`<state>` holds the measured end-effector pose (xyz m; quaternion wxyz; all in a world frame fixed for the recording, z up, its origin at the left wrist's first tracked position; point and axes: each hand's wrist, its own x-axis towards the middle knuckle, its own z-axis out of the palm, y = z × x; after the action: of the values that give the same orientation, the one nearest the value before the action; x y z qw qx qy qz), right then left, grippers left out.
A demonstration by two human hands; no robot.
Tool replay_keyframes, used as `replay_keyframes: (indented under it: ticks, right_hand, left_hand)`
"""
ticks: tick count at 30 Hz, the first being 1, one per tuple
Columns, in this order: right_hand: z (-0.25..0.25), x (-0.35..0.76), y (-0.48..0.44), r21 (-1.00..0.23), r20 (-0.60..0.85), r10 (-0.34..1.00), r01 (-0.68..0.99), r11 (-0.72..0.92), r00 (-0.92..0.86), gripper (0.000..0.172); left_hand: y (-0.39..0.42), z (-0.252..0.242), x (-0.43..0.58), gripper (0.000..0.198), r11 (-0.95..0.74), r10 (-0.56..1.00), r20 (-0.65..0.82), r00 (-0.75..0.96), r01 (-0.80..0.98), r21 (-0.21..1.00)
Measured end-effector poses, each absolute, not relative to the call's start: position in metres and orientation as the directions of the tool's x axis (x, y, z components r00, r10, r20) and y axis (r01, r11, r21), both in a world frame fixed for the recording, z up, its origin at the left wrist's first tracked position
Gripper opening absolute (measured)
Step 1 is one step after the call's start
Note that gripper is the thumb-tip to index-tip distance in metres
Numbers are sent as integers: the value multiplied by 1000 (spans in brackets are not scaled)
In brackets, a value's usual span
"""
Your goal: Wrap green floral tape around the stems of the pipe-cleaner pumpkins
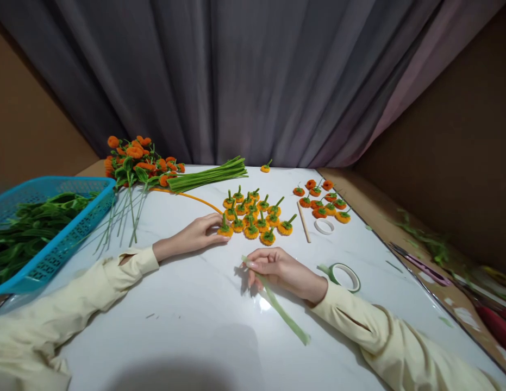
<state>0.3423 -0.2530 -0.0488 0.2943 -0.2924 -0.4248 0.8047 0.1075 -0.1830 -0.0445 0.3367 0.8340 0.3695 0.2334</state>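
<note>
My left hand (199, 232) reaches to the near left edge of a cluster of yellow pipe-cleaner flower heads (251, 232). Its thumb and fingers close round one yellow flower head (225, 230) whose short green stem points up. Between the thumb and fingers of my right hand (277, 270) is pinched a strip of pale green floral tape (287, 315), its long end trailing down toward the table's front. Right of that hand lies a roll of green floral tape (335, 277) with its loose end out.
A blue basket (108, 190) of green leaves stands left. Behind are finished orange flowers (134, 152), green stems (207, 175) and a lone yellow flower head (266, 168). Orange flower heads (319, 212), a wooden stick (304, 221) and a white ring (324, 226) lie right; pink-handled scissors (424, 267) lie beyond the table edge.
</note>
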Motion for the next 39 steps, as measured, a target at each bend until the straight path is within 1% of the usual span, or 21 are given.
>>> replay_keyframes:
  ticks: [2,4,5,7,10,12,17,20,22,24,27,29,31,33,37,39]
  right_hand:
    - [-48,342,-254,-862,-198,751,-253,-440,-630,21]
    - [-47,342,-255,-870,-177,770,-269,-414,-613,19]
    - [-46,342,-255,-873,-165,777,-276,-401,-607,19]
    - [-46,342,-255,-877,-148,789,-289,-383,-597,18]
    - [-46,342,-255,-883,-142,798,-290,-370,-585,18]
    - [-46,342,-256,-886,-143,803,-286,-364,-578,19]
    - [-46,341,-259,-917,-104,827,-270,-295,-553,21]
    - [-48,341,-262,-934,-71,828,-253,-251,-557,20]
    - [-48,341,-263,-944,-63,825,-235,-231,-561,21]
    - [-48,340,-265,-958,-62,834,-203,-205,-548,21]
    - [-46,339,-266,-986,-22,877,-134,-98,-480,20]
    - [-45,337,-266,-996,30,904,-84,-7,-426,20]
    - [-44,336,-265,-997,71,920,-41,60,-386,21]
    - [-44,336,-265,-994,104,926,-3,110,-362,22]
    - [-44,335,-267,-977,167,932,76,201,-322,22]
    - [-44,336,-268,-975,168,937,90,204,-308,22]
  left_hand:
    - [-193,-40,113,32,-339,806,62,589,372,864]
    - [-203,-36,119,37,-150,802,-3,598,207,967]
    - [-207,-36,121,40,-68,793,-31,608,139,988]
    - [-213,-35,125,37,29,781,-72,620,79,996]
    - [-217,-37,126,26,35,775,-84,626,90,995]
    - [-219,-39,127,25,16,763,-84,640,111,994]
    - [-226,-41,133,30,-14,748,-103,655,171,985]
    - [-231,-45,137,34,-114,762,-66,645,234,966]
    - [-233,-47,138,35,-263,782,15,624,307,915]
    - [-235,-49,138,37,-440,781,150,607,364,821]
    - [-237,-53,136,40,-670,684,339,646,372,643]
    - [-238,-55,135,43,-778,587,408,699,349,522]
    - [-238,-56,134,44,-847,509,449,735,336,411]
    - [-237,-57,133,42,-882,464,478,746,342,323]
    - [-235,-56,132,36,-907,419,521,744,375,193]
    - [-234,-56,131,35,-915,392,555,734,374,152]
